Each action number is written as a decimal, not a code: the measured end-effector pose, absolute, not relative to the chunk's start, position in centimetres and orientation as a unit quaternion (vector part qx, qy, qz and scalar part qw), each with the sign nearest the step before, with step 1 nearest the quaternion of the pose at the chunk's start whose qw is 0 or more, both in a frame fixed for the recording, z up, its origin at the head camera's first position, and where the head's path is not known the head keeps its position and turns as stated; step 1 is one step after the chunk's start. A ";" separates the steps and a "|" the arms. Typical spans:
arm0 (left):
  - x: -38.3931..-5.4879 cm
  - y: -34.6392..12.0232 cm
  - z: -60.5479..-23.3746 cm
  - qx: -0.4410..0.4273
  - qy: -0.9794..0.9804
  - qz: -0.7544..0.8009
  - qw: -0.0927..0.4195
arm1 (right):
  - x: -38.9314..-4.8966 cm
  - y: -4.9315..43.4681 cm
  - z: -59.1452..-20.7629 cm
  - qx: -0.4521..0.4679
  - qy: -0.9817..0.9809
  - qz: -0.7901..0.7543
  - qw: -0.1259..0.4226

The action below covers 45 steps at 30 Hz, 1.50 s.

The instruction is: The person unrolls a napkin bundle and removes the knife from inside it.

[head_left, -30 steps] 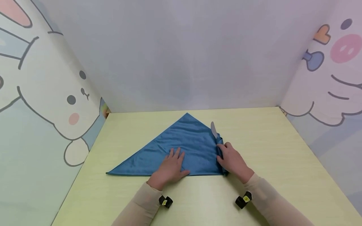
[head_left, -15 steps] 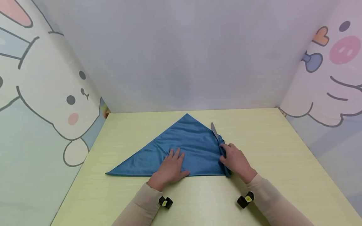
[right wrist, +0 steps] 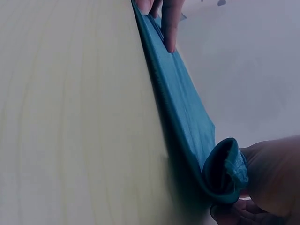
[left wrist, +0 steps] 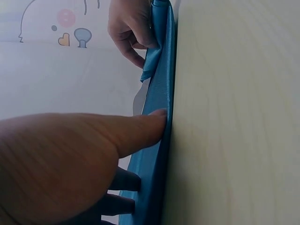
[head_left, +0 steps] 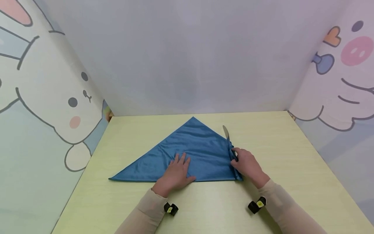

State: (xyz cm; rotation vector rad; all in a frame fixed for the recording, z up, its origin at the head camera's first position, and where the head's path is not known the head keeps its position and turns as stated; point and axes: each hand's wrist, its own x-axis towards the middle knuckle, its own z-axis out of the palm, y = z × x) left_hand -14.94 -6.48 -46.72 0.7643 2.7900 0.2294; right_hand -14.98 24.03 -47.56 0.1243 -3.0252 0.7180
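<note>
A blue satiny cloth (head_left: 201,152) lies folded into a triangle on the table, its point toward the back. Its right corner is wound into a narrow roll (right wrist: 227,171). From the far end of that roll sticks a silvery rounded blade (head_left: 226,131), like a table knife's; the rest of it is hidden in the cloth. My right hand (head_left: 248,165) grips the roll between thumb and fingers. With fingers spread, my left hand (head_left: 176,172) rests flat on the middle of the cloth, thumb at the front edge in the left wrist view.
The pale wood-grain table (head_left: 292,169) extends past the cloth on both sides and in front. A plain light wall (head_left: 193,65) rises behind it. Panels with cartoon animals flank the left and right.
My right hand has moved to the right with the roll and the knife, and more of the flat cloth shows. The blade now stands further right. My left hand stays put.
</note>
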 end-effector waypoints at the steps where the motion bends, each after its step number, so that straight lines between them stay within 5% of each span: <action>1: -15.0 -6.5 -46.8 0.262 0.954 0.079 0.120 | -15.0 24.1 -47.6 0.038 -0.971 0.236 0.012; 27: -15.0 -6.8 -46.8 0.268 0.952 0.090 0.117 | -15.0 27.1 -48.2 0.029 -0.943 0.329 -0.031; 45: -15.1 -6.7 -46.6 0.266 0.953 0.082 0.120 | -13.2 25.3 -47.8 0.074 -0.969 0.236 0.022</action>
